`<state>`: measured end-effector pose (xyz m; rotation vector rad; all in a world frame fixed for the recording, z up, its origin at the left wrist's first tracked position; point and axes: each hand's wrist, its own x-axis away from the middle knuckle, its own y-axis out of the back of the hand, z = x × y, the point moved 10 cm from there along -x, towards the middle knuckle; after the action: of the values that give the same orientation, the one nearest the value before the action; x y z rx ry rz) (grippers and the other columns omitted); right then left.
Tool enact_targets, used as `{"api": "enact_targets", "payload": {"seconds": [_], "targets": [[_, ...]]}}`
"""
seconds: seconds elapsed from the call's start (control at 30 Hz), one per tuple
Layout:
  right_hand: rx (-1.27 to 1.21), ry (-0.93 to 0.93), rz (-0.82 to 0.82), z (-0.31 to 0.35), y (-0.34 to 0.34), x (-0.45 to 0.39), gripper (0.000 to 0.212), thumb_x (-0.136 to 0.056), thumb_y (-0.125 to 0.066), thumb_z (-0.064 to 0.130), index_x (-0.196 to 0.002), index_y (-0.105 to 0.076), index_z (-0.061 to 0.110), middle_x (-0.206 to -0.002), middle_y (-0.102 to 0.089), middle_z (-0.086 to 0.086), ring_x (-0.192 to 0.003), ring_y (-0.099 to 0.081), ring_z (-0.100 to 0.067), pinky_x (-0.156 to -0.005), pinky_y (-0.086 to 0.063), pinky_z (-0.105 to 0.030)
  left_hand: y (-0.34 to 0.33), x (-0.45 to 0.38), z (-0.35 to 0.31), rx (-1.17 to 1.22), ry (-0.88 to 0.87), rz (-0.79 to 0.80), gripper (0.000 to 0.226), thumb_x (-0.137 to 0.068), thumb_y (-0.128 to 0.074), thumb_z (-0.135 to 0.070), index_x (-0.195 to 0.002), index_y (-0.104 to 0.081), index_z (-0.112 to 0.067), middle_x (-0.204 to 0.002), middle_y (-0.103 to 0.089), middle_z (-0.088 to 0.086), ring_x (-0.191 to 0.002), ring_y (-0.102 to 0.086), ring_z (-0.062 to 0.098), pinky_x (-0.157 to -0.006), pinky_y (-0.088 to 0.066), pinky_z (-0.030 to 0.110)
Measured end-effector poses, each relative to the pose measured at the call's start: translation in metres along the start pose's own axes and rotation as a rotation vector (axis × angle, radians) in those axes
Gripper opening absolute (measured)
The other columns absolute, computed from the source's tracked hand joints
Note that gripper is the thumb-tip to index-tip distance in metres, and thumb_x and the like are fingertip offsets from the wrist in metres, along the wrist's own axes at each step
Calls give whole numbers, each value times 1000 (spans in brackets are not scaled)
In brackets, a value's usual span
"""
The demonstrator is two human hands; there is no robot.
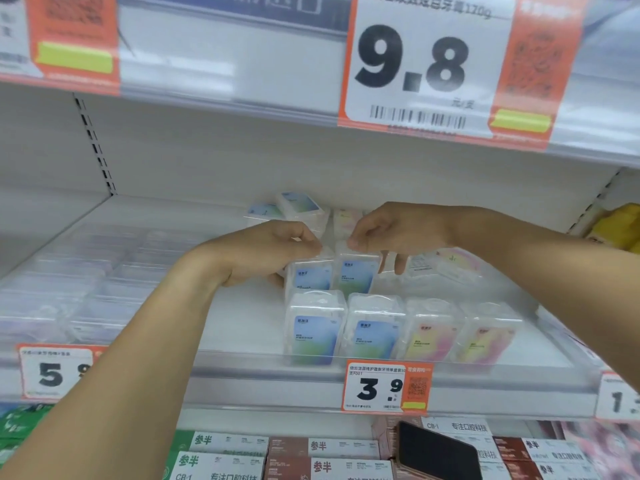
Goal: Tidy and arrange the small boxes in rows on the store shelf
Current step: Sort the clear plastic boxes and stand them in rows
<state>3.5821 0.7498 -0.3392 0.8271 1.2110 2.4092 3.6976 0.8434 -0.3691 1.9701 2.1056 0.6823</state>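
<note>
Both hands are raised over the middle shelf (242, 327), a white metal deck with a clear plastic lip along its front. The left hand (273, 252) has its fingers curled down onto the top of a small box with a blue-green label (311, 277), thumb low at that box's left side, gripping it. The right hand (398, 230) pinches the top edge of the neighbouring blue-green box (356, 275) with thumb and forefinger; its other fingers hang loosely curled to the right. These two boxes stand upright, touching side by side, in the second row.

The boxes are small, clear plastic cases with rounded corners and a moulded top, each carrying a coloured front label. The front row (398, 332) holds four upright, just behind the lip: two blue-green on the left, two pink-yellow on the right, close together. Behind the right hand, a pink-yellow box (446, 263) lies tilted, its detail blurred. At the back, two blue-label boxes (294, 207) lie flat and askew, one overlapping the other, with a pale pink one (346, 218) just beside them.

Flat clear cases (86, 282) fill the shelf's left part. A price tag reading 3.9 (377, 388) hangs on the shelf edge below the front row; a larger 9.8 tag (415, 64) hangs from the shelf above. A dark phone (436, 452) rests on cartons on the shelf below.
</note>
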Motion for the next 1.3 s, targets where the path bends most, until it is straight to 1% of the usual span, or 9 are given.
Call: {"api": "enact_targets", "payload": {"seconds": [0.1, 0.27, 0.37, 0.47, 0.57, 0.63, 0.87, 1.1, 1.3], "targets": [[-3, 39, -10, 1, 0, 5, 31, -95, -60, 43, -111, -72, 19, -106, -70, 5, -83, -68, -16, -69, -58, -26, 0, -2, 0, -10, -15, 2, 19, -94, -59, -31, -102, -70, -18, -111, -70, 4, -107, -65, 21, -91, -54, 36], [-21, 68, 2, 0, -2, 12, 28, -92, -62, 46, -104, -75, 24, -109, -73, 2, -100, -67, -21, -84, -60, -32, -3, 0, -2, -30, -23, 52, 28, -92, -61, -32, -105, -71, -9, -107, -73, 8, -102, -68, 22, -87, -55, 32], [-52, 71, 28, 0, -7, 15, 30, -91, -62, 46, -102, -76, 21, -107, -73, 1, -98, -67, -14, -87, -59, -30, -8, 4, -7, -57, -29, 91, 23, -92, -63, -30, -102, -72, -12, -101, -74, 4, -92, -68, 16, -79, -52, 26], [-112, 82, 96, 2, -16, 19, 25, -94, -63, 38, -100, -76, 18, -103, -70, -4, -96, -64, -14, -87, -60, -34, -11, 9, -11, -62, -22, 125, 19, -91, -64, -27, -99, -72, -11, -93, -72, 3, -82, -66, 11, -70, -53, 22], [-135, 87, 129, 1, -20, 21, 22, -94, -64, 36, -98, -76, 18, -97, -68, -1, -91, -62, -15, -85, -60, -40, -16, 15, -13, -48, -8, 189, 21, -91, -64, -25, -102, -71, -9, -101, -73, 11, -88, -68, 18, -81, -57, 32], [-151, 87, 139, 0, -21, 21, 23, -94, -64, 35, -99, -76, 16, -97, -67, -1, -89, -60, -15, -84, -58, -39, -18, 16, -14, -52, -14, 203, 22, -91, -64, -25, -103, -72, -9, -104, -73, 12, -90, -69, 19, -84, -56, 33], [-228, 108, 220, 4, -31, 26, 30, -94, -64, 27, -104, -73, 1, -86, -68, 0, -82, -60, -14, -80, -52, -34, -20, 19, -16, -48, -17, 221, 20, -91, -63, -25, -100, -73, -10, -100, -74, 9, -91, -68, 17, -87, -56, 34], [-232, 106, 248, 3, -33, 26, 32, -94, -65, 30, -103, -73, 0, -91, -70, -7, -84, -62, -18, -78, -54, -33, -21, 19, -19, -65, -21, 220, 21, -93, -61, -22, -102, -72, -7, -101, -74, 12, -91, -69, 17, -82, -57, 28], [-243, 103, 272, -1, -34, 24, 36, -91, -66, 33, -105, -72, 0, -96, -70, -9, -86, -61, -19, -78, -53, -35, -23, 20, -19, -63, -23, 232, 21, -93, -61, -23, -102, -73, -8, -102, -74, 11, -91, -69, 16, -82, -56, 27]]}}
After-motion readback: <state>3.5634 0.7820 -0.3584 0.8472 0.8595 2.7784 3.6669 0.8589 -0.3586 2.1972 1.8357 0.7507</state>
